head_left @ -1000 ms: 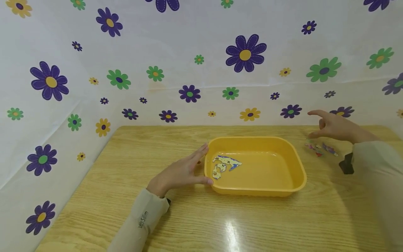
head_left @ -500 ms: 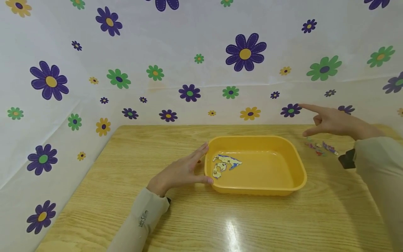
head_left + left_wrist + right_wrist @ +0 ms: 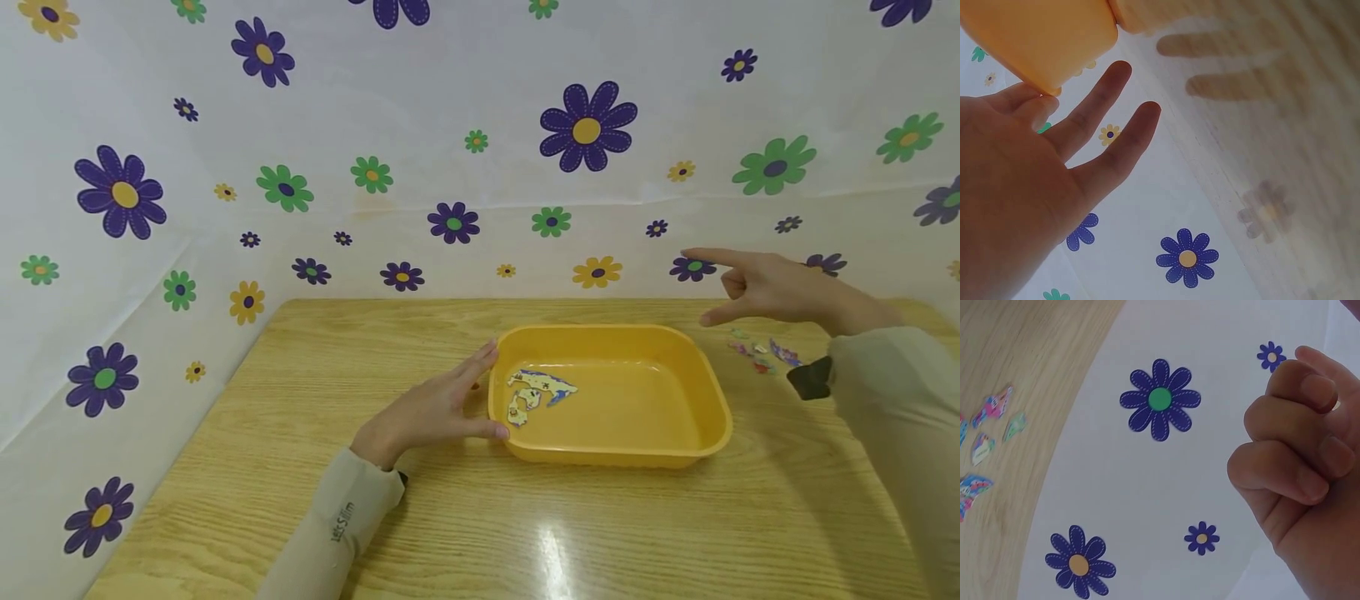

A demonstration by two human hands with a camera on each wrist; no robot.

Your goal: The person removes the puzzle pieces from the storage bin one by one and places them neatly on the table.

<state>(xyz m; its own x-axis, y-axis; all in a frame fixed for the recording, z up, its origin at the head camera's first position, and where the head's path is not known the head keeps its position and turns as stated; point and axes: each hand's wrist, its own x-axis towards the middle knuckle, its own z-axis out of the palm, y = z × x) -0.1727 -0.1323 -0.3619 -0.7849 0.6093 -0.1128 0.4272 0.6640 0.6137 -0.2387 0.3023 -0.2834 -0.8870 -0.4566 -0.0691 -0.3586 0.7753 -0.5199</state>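
A yellow plastic tray (image 3: 611, 457) stands on the table. My left hand (image 3: 427, 417) touches its left end, thumb at the near corner and fingertips at the far one; the left wrist view shows the lower fingers straight and spread. Inside the tray, on the left, lie a few cream-and-blue cutouts (image 3: 542, 383). My right hand (image 3: 783, 285) hovers past the tray's far right corner with nothing in it. Index finger and thumb are stretched wide apart, while the right wrist view shows the other fingers curled in. Below it, several small colourful cutouts (image 3: 759, 350) are scattered on the table.
The wooden table (image 3: 360, 350) reaches back to a white wall covering (image 3: 480, 179) printed with purple, green and yellow flowers. This covering also runs along the left side. The right sleeve (image 3: 892, 400) extends over the table's right part.
My right hand has risen slightly and moved left, toward the tray, with thumb and index finger spreading wider. The left hand, the tray and the cutouts stay where they were.
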